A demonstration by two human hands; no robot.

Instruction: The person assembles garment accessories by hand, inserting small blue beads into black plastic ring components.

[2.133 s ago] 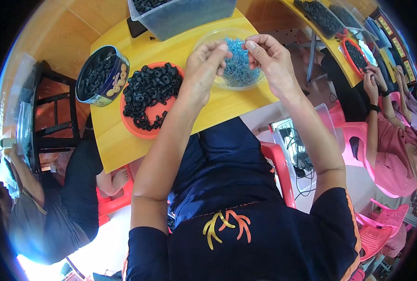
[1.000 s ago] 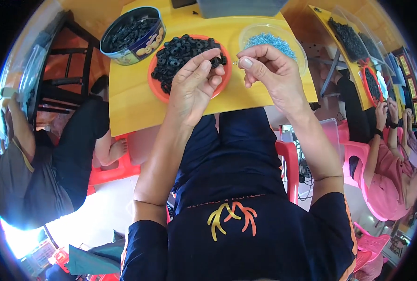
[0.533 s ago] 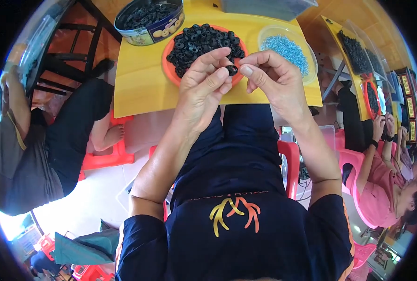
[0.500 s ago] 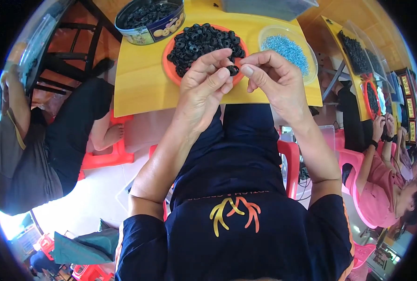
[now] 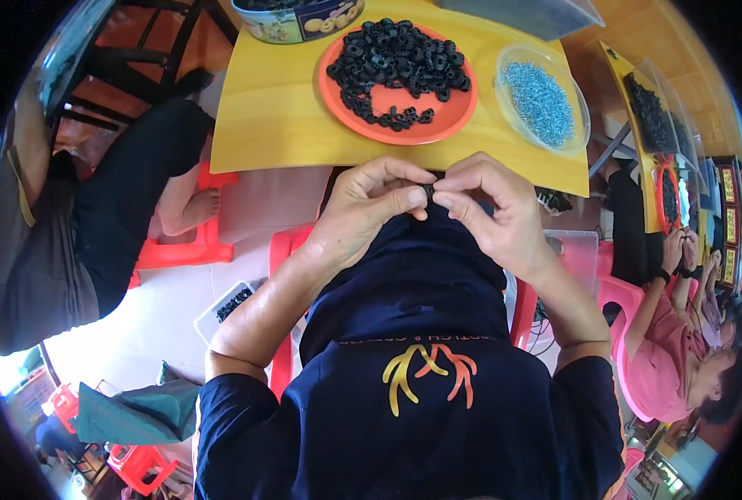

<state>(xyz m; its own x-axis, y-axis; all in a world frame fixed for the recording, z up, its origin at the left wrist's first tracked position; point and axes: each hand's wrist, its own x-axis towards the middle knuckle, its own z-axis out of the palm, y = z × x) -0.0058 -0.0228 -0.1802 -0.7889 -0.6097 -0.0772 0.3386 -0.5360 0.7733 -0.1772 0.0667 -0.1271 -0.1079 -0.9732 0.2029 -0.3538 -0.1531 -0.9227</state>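
Over my lap, just off the table's near edge, my two hands meet fingertip to fingertip. My left hand (image 5: 356,207) pinches a small black part (image 5: 428,192) between thumb and fingers, which hide most of it. Thumb and forefinger of my right hand (image 5: 497,212) are pressed together right beside that part; whatever they hold is too small to make out. Beyond the hands, an orange plate (image 5: 392,133) carries a heap of black ring-shaped parts (image 5: 400,58). To its right, a clear round tub (image 5: 583,133) contains many small shiny blue pieces (image 5: 539,102).
A round tin (image 5: 304,23) of black parts stands at the far left of the yellow table (image 5: 262,125), a grey bin (image 5: 529,12) at the back. On the left sits a person (image 5: 129,208); at another table on the right works a person in pink (image 5: 667,358).
My hands have come down off the plate toward my lap, still together around the black part. The plate's near side now shows, and the table sits higher in view.
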